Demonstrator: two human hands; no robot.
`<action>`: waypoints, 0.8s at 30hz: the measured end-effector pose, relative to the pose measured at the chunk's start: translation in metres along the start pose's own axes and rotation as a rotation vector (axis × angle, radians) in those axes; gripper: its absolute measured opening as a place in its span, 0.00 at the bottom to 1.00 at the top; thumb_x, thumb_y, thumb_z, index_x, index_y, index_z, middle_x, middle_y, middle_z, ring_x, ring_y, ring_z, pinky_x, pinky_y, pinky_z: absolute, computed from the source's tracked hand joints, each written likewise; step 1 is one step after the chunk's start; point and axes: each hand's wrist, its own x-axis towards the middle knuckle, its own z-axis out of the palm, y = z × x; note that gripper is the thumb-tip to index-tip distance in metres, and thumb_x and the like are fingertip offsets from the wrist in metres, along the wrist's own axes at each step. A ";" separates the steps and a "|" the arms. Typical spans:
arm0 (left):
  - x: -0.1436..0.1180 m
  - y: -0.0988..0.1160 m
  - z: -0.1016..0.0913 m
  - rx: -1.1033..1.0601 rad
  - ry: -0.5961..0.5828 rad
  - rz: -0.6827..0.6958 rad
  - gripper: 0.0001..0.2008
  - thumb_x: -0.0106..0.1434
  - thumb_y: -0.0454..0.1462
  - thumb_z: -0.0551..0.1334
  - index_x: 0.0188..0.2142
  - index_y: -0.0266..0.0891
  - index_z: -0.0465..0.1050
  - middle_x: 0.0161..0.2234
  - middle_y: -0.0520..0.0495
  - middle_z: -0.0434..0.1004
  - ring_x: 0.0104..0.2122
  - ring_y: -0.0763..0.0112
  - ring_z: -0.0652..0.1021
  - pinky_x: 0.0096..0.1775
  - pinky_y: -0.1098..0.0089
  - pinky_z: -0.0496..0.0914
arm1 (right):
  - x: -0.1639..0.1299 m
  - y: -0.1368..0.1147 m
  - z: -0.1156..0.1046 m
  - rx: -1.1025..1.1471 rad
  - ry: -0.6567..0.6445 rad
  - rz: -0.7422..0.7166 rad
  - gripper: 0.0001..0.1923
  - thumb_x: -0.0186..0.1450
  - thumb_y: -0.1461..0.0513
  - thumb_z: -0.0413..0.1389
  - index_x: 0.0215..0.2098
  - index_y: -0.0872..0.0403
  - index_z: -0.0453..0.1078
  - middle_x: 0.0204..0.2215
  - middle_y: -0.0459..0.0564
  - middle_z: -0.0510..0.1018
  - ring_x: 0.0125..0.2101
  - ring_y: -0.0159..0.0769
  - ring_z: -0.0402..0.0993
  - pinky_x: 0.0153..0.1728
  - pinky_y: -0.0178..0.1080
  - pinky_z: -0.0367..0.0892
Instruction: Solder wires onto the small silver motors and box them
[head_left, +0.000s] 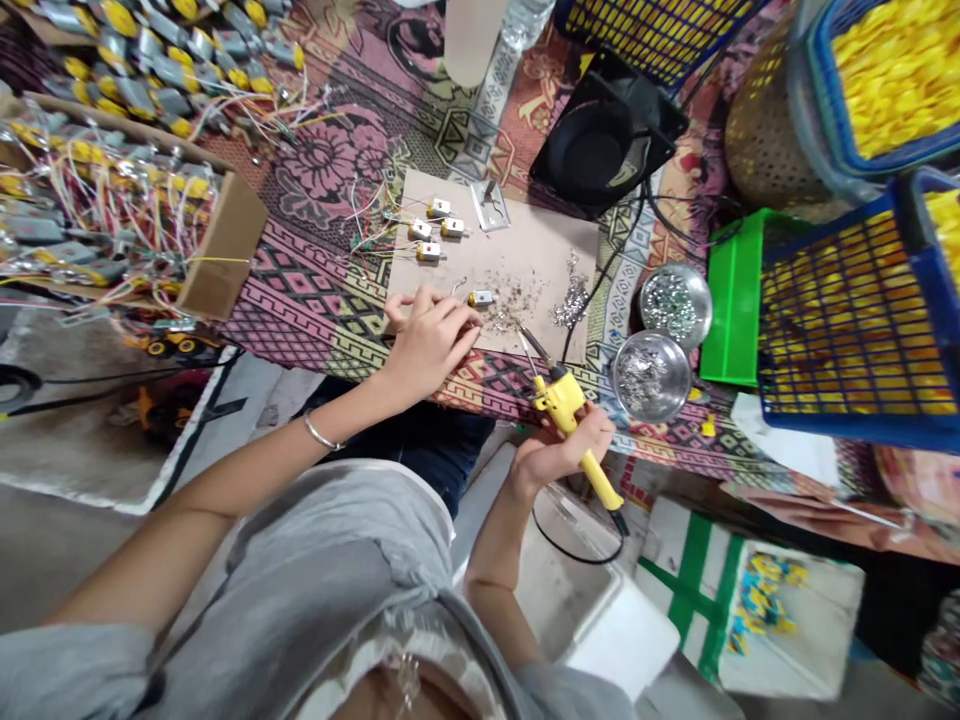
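My right hand (574, 440) grips a yellow soldering gun (564, 402) by its handle. The gun's thin metal tips point up and left, over dark solder crumbs on a cardboard sheet (517, 240). At the sheet's near left edge is my left hand (431, 340), fingers bent and close together; whatever they hold is hidden beneath them. Just beyond those fingertips lies a small silver motor (481, 298) with a yellow end. Several similar motors (429, 251) with wires sit farther back, beside a small metal stand (491, 205). A heap of silvery bits (572, 300) lies on the right.
Two metal bowls (651, 375) of small parts stand right of the sheet, near a green bin (731, 300) and a blue basket (862, 320) of yellow pieces. Behind is a black fan (604, 135) with a cable. On the left, a cardboard box (225, 240) holds wired motors.
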 end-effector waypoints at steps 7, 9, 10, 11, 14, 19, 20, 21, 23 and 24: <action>-0.004 0.006 0.011 0.003 0.104 -0.036 0.04 0.75 0.37 0.65 0.42 0.45 0.80 0.45 0.48 0.87 0.56 0.48 0.76 0.60 0.43 0.54 | 0.028 0.018 -0.006 -0.108 -0.083 -0.298 0.20 0.70 0.43 0.53 0.34 0.49 0.66 0.29 0.43 0.67 0.30 0.33 0.70 0.33 0.41 0.69; -0.003 0.007 0.012 0.008 0.116 -0.043 0.04 0.74 0.37 0.66 0.40 0.44 0.80 0.43 0.47 0.87 0.55 0.48 0.77 0.60 0.43 0.54 | 0.032 0.021 -0.006 -0.125 -0.109 -0.353 0.20 0.70 0.43 0.53 0.34 0.49 0.67 0.29 0.43 0.67 0.30 0.34 0.70 0.33 0.42 0.68; -0.003 0.008 0.013 0.009 0.120 -0.045 0.04 0.73 0.37 0.66 0.39 0.44 0.80 0.42 0.47 0.87 0.55 0.48 0.77 0.60 0.43 0.54 | 0.034 0.021 -0.006 -0.129 -0.120 -0.383 0.20 0.70 0.43 0.53 0.33 0.49 0.67 0.28 0.43 0.66 0.29 0.34 0.70 0.33 0.42 0.68; -0.002 0.008 0.013 0.009 0.121 -0.046 0.04 0.73 0.37 0.66 0.39 0.44 0.79 0.42 0.47 0.87 0.54 0.47 0.77 0.59 0.43 0.54 | 0.034 0.022 -0.006 -0.126 -0.130 -0.412 0.20 0.70 0.43 0.53 0.33 0.49 0.67 0.28 0.43 0.66 0.29 0.34 0.69 0.32 0.42 0.68; -0.002 0.009 0.014 0.008 0.115 -0.037 0.05 0.73 0.37 0.66 0.38 0.43 0.79 0.41 0.46 0.87 0.54 0.47 0.77 0.59 0.43 0.55 | 0.035 0.022 -0.004 -0.095 -0.147 -0.490 0.20 0.70 0.45 0.55 0.31 0.50 0.66 0.28 0.44 0.67 0.29 0.34 0.69 0.32 0.41 0.67; 0.000 0.015 0.014 0.002 0.110 -0.062 0.07 0.72 0.36 0.65 0.35 0.42 0.75 0.39 0.47 0.86 0.53 0.47 0.78 0.59 0.43 0.54 | 0.038 0.022 -0.002 -0.083 -0.165 -0.524 0.19 0.71 0.45 0.55 0.31 0.49 0.64 0.28 0.42 0.66 0.29 0.33 0.68 0.33 0.41 0.67; 0.000 0.017 0.015 0.000 0.112 -0.075 0.07 0.72 0.35 0.65 0.34 0.42 0.75 0.39 0.46 0.86 0.52 0.48 0.78 0.59 0.44 0.54 | 0.039 0.022 -0.002 -0.088 -0.164 -0.523 0.19 0.71 0.45 0.54 0.31 0.49 0.63 0.28 0.42 0.65 0.29 0.33 0.68 0.33 0.41 0.67; 0.000 0.019 0.015 -0.002 0.116 -0.088 0.08 0.71 0.35 0.65 0.33 0.42 0.74 0.38 0.46 0.86 0.52 0.48 0.78 0.59 0.44 0.55 | 0.039 0.022 -0.002 -0.096 -0.161 -0.526 0.20 0.71 0.45 0.54 0.31 0.49 0.63 0.28 0.42 0.65 0.28 0.33 0.68 0.33 0.41 0.67; 0.000 0.022 0.017 -0.010 0.120 -0.110 0.08 0.70 0.34 0.65 0.32 0.42 0.72 0.38 0.46 0.86 0.52 0.48 0.77 0.59 0.45 0.55 | 0.039 0.022 -0.001 -0.119 -0.153 -0.539 0.20 0.71 0.44 0.54 0.30 0.49 0.64 0.28 0.43 0.65 0.28 0.33 0.68 0.32 0.41 0.67; 0.000 0.023 0.017 -0.014 0.121 -0.118 0.09 0.70 0.34 0.65 0.32 0.42 0.71 0.38 0.46 0.86 0.52 0.48 0.77 0.58 0.45 0.55 | 0.039 0.022 -0.001 -0.127 -0.150 -0.545 0.20 0.70 0.44 0.54 0.30 0.50 0.65 0.28 0.43 0.66 0.28 0.33 0.68 0.32 0.41 0.67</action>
